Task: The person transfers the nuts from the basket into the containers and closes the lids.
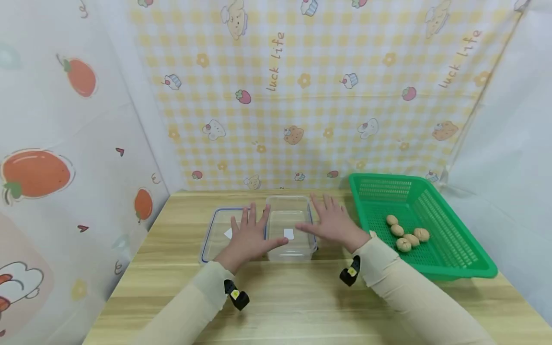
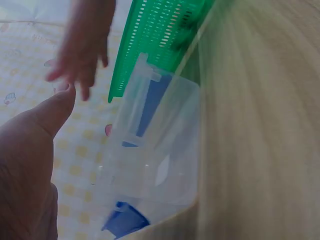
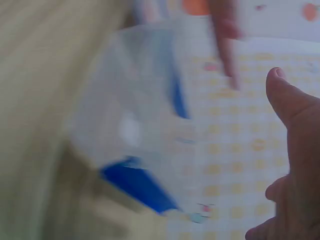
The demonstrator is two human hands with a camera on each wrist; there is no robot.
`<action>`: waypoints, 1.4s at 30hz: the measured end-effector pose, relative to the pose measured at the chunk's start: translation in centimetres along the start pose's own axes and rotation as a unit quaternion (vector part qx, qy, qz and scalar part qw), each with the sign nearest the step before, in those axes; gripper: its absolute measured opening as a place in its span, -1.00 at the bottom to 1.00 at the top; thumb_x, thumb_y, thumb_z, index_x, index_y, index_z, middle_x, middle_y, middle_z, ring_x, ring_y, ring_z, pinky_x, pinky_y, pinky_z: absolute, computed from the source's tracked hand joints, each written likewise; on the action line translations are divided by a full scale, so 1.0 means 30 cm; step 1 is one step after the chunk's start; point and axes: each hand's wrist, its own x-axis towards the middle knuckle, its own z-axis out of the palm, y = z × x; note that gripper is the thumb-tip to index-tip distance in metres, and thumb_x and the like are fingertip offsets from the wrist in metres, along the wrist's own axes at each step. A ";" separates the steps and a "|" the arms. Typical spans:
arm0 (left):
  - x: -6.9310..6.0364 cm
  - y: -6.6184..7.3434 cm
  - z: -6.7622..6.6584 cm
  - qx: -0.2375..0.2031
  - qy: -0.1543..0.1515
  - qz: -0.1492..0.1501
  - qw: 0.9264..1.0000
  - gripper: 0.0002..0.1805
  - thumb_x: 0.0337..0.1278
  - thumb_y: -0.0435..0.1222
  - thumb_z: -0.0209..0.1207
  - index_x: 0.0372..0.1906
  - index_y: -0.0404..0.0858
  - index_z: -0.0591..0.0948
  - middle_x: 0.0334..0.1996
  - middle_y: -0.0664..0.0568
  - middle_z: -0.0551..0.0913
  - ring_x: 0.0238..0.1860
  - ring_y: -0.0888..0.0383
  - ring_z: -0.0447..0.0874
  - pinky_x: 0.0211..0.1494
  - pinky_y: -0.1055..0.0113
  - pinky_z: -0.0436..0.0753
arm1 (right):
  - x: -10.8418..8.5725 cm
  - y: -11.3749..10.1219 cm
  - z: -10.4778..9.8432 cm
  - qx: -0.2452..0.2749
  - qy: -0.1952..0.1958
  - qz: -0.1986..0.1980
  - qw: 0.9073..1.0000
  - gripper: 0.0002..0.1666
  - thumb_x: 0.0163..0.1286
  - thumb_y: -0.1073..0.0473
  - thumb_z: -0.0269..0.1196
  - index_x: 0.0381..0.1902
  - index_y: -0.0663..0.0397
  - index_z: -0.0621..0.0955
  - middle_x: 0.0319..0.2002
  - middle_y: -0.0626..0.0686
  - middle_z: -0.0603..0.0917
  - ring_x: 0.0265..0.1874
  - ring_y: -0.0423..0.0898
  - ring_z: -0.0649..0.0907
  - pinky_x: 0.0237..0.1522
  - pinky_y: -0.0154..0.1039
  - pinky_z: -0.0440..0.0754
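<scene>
A clear plastic container [image 1: 290, 251] with a white label stands on the wooden table; its blue clips show in both wrist views. Left of it lies a clear lid [image 1: 211, 239] with a blue seal. My left hand [image 1: 247, 239] is spread above the lid and the container's left side, fingers apart, holding nothing. Over the container's right edge, my right hand [image 1: 334, 223] is also spread and holds nothing. In the left wrist view the container [image 2: 150, 170] is beyond my left hand [image 2: 25, 165]; in the right wrist view the container [image 3: 125, 110] is beside my right hand [image 3: 305, 165].
A green perforated basket [image 1: 470, 235] stands on the right of the table [image 1: 297, 306], with several walnuts [image 1: 403, 245] inside. A yellow checked cloth [image 1: 310, 115] hangs behind the table, and patterned white sheets [image 1: 103, 134] hang at the sides.
</scene>
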 end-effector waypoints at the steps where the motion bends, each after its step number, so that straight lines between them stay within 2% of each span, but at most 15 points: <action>1: 0.000 -0.003 0.012 -0.004 -0.001 0.004 1.000 0.26 0.00 0.58 -0.03 0.66 0.04 -0.21 0.60 -0.24 -0.42 0.59 -0.23 -0.53 0.44 -0.41 -0.45 | 0.006 0.011 -0.028 0.021 0.007 -0.006 1.000 0.36 0.23 -0.69 0.02 0.66 0.03 -0.09 0.58 0.38 -0.06 0.53 0.42 0.01 0.40 0.46 0.05; 5: -0.003 -0.014 0.067 -0.017 0.000 0.024 1.000 0.29 0.01 0.53 0.06 0.65 -0.02 -0.23 0.61 -0.21 -0.38 0.61 -0.17 -0.47 0.50 -0.34 -0.37 | 0.032 0.077 -0.154 0.116 0.035 0.002 0.993 0.32 0.28 -0.58 0.13 0.66 -0.02 -0.16 0.62 0.24 -0.06 0.55 0.30 0.07 0.44 0.35 0.12; 8: -0.004 -0.023 0.099 -0.016 0.005 0.035 0.999 0.31 0.00 0.53 0.08 0.66 -0.08 -0.18 0.62 -0.20 -0.29 0.62 -0.18 -0.37 0.52 -0.32 -0.27 | 0.046 0.157 -0.225 0.156 0.061 0.022 0.986 0.26 0.34 -0.50 0.16 0.66 -0.06 -0.16 0.61 0.21 -0.01 0.54 0.30 0.08 0.43 0.36 0.12; 14: -0.008 -0.038 0.121 -0.012 0.014 0.046 0.999 0.32 0.00 0.52 0.09 0.64 -0.23 -0.08 0.62 -0.21 -0.13 0.62 -0.18 -0.23 0.54 -0.28 -0.18 | 0.050 0.353 -0.275 0.220 0.101 0.046 0.969 0.20 0.37 -0.41 0.20 0.66 -0.17 -0.18 0.62 0.19 0.00 0.53 0.34 0.09 0.41 0.36 0.15; 17: -0.012 -0.039 0.121 -0.008 0.013 0.048 0.999 0.30 0.04 0.49 0.10 0.64 -0.26 -0.07 0.62 -0.21 -0.12 0.62 -0.13 -0.25 0.55 -0.26 -0.16 | 0.038 0.442 -0.271 0.250 0.104 0.057 0.961 0.22 0.36 -0.41 0.22 0.66 -0.21 -0.20 0.63 0.15 -0.02 0.54 0.34 0.06 0.41 0.36 0.14; 20: -0.017 -0.036 0.114 0.003 0.016 0.050 0.999 0.29 0.06 0.49 0.09 0.63 -0.29 -0.05 0.62 -0.21 -0.10 0.62 -0.13 -0.23 0.55 -0.26 -0.15 | 0.021 0.523 -0.254 0.270 0.102 0.062 0.955 0.18 0.40 -0.33 0.23 0.66 -0.17 -0.19 0.63 0.16 -0.03 0.55 0.33 0.04 0.42 0.36 0.13; 25: -0.021 -0.022 0.105 0.014 0.020 0.053 0.998 0.29 0.06 0.49 0.08 0.61 -0.34 0.00 0.61 -0.24 -0.06 0.61 -0.19 -0.16 0.54 -0.28 -0.12 | -0.011 0.656 -0.210 0.272 0.094 0.072 0.955 0.16 0.44 -0.22 0.26 0.66 0.01 -0.15 0.60 0.32 -0.02 0.53 0.38 0.05 0.40 0.38 0.15; 30: -0.010 -0.006 0.097 0.017 0.020 0.052 0.998 0.31 0.06 0.50 0.06 0.62 -0.34 -0.03 0.62 -0.22 -0.08 0.62 -0.16 -0.23 0.56 -0.25 -0.17 | -0.029 0.774 -0.172 0.262 0.071 0.094 0.958 0.14 0.44 -0.14 0.29 0.64 0.18 -0.09 0.55 0.43 0.04 0.49 0.42 0.12 0.36 0.39 0.23; 34: 0.000 0.002 0.098 0.023 0.021 0.047 0.998 0.33 0.04 0.53 0.05 0.62 -0.33 -0.05 0.62 -0.23 -0.09 0.62 -0.16 -0.27 0.56 -0.23 -0.19 | -0.041 0.835 -0.145 0.261 0.042 0.103 0.959 0.10 0.44 -0.09 0.31 0.61 0.29 -0.02 0.49 0.50 0.11 0.43 0.47 0.21 0.30 0.38 0.32; 39: 0.000 0.011 0.107 0.025 0.015 0.042 0.999 0.33 0.03 0.53 0.06 0.62 -0.33 -0.05 0.62 -0.23 -0.08 0.61 -0.18 -0.30 0.56 -0.25 -0.19 | -0.053 0.880 -0.112 0.278 -0.009 0.124 0.952 0.05 0.39 -0.03 0.36 0.53 0.43 0.11 0.44 0.54 0.16 0.37 0.50 0.25 0.26 0.36 0.37; 42: -0.003 0.013 0.112 0.023 0.016 0.040 0.999 0.34 0.02 0.54 0.05 0.63 -0.32 -0.05 0.62 -0.22 -0.08 0.61 -0.18 -0.30 0.56 -0.25 -0.18 | -0.056 0.903 -0.098 0.272 -0.037 0.132 0.953 -0.03 0.40 0.01 0.35 0.47 0.51 0.18 0.38 0.56 0.22 0.32 0.49 0.31 0.22 0.31 0.44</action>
